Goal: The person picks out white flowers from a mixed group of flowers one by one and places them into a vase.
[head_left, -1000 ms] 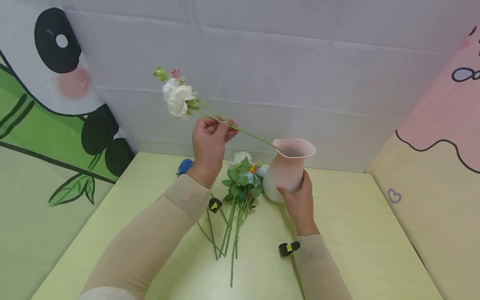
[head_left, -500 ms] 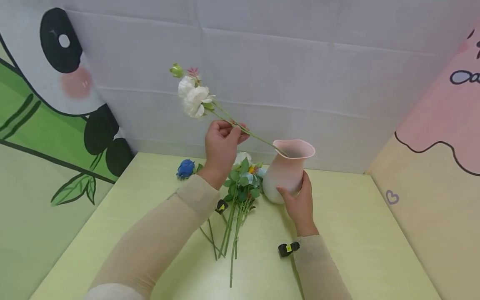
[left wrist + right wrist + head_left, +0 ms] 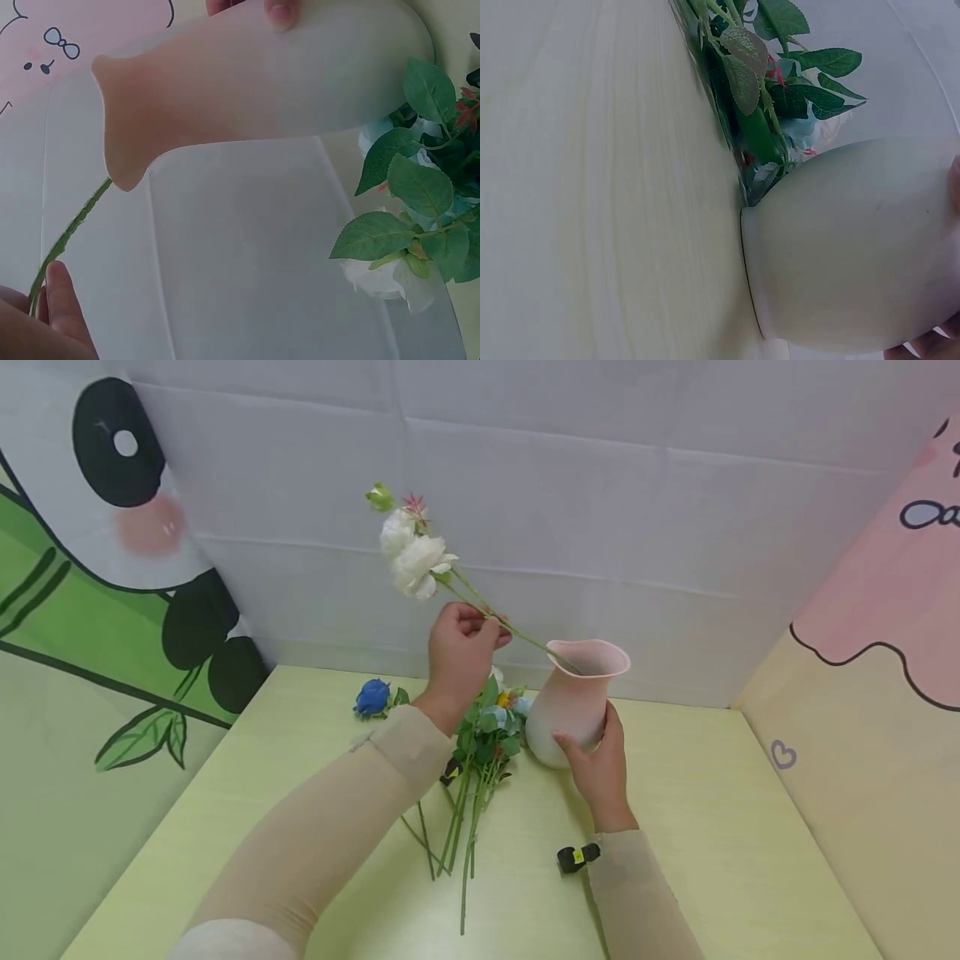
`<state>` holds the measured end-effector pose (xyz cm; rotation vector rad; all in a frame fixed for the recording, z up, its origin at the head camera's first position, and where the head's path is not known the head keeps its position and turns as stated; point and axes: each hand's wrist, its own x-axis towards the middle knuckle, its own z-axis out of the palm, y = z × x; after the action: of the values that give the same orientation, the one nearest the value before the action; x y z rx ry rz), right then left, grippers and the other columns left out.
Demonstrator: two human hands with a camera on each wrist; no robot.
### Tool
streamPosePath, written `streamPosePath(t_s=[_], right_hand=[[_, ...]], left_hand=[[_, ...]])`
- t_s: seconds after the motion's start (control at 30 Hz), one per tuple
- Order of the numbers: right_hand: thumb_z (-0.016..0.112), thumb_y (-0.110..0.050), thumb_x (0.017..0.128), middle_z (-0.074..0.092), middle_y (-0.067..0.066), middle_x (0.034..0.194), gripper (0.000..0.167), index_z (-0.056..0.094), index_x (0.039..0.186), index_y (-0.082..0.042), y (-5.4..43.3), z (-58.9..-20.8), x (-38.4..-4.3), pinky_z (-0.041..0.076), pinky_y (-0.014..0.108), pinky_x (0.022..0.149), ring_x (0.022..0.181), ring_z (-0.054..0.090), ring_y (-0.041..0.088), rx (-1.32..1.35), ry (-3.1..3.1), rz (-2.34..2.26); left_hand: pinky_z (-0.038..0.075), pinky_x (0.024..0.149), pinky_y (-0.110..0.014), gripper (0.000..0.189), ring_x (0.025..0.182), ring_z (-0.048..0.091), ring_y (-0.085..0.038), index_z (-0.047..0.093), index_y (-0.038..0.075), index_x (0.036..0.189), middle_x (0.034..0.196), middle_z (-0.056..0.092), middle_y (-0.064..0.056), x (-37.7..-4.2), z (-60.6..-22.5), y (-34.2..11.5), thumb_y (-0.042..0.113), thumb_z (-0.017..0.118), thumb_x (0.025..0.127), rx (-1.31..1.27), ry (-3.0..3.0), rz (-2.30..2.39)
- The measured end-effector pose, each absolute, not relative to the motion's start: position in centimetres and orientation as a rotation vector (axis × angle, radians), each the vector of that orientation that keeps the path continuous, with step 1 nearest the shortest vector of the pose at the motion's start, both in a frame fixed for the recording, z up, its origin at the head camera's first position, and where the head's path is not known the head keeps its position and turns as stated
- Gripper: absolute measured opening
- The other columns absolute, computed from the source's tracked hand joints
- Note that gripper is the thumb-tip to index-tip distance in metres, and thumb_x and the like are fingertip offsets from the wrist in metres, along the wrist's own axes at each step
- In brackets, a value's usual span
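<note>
My left hand [image 3: 467, 647] pinches the green stem [image 3: 73, 225] of a white artificial flower [image 3: 416, 560], which also carries a green bud and a small pink sprig. The flower head leans up and to the left, while the stem's lower end passes over the rim into the mouth of a pink-to-white vase [image 3: 567, 714]. Around the right side of the vase's body, my right hand [image 3: 600, 768] holds it, thumb in front. The vase stands upright on the table; the stem's end is hidden inside it.
Left of the vase lies a bunch of artificial flowers [image 3: 480, 727] with green leaves, stems pointing toward me. A blue flower [image 3: 372, 698] lies farther left, partly behind my left arm. A white cloth backdrop [image 3: 675, 568] stands behind the pale table [image 3: 720, 827].
My left hand has moved right toward the vase with the white flower, and its stem reaches slightly farther into the mouth. The right hand and vase have stayed in place.
</note>
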<state>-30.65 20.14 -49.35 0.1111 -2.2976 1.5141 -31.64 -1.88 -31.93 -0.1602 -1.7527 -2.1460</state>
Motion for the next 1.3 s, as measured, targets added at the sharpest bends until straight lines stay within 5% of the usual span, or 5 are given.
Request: streamPosePath(t_s=[0.27,0.57,1.3], right_hand=[[0.086,-0.039,0.087,0.037,0.016,0.159,0.1,0.027,0.161,-0.006,20.8,-49.5,-32.6,0.033,0.053,0.117,0.144,0.039,0.033,0.15,-2.296,1.528],[0.085,-0.04,0.087,0.037,0.016,0.159,0.1,0.027,0.161,-0.007,21.3,-49.4,-34.0,0.033,0.052,0.117,0.144,0.039,0.032,0.175,-2.3,1.546],[0.083,-0.045,0.088,0.035,0.015,0.16,0.101,0.025,0.162,-0.008,21.6,-49.6,-34.8,0.033,0.052,0.117,0.145,0.038,0.031,0.191,-2.32,1.543]], left_hand=[[0.061,0.083,-0.034,0.008,0.09,0.073,-0.03,0.056,-0.001,0.107,0.1,0.065,-0.018,-33.4,-31.8,-0.8,0.002,0.061,0.1,-0.137,-1.826,-2.09],[0.062,0.08,-0.034,0.008,0.091,0.074,-0.037,0.06,0.001,0.103,0.094,0.068,-0.015,-34.6,-31.5,0.6,0.005,0.065,0.099,-0.034,-1.918,-2.007],[0.059,0.073,-0.03,0.01,0.081,0.071,-0.017,0.068,0.008,0.106,0.094,0.069,-0.004,-36.0,-31.6,2.9,0.008,0.066,0.096,-0.08,-2.178,-1.734]])
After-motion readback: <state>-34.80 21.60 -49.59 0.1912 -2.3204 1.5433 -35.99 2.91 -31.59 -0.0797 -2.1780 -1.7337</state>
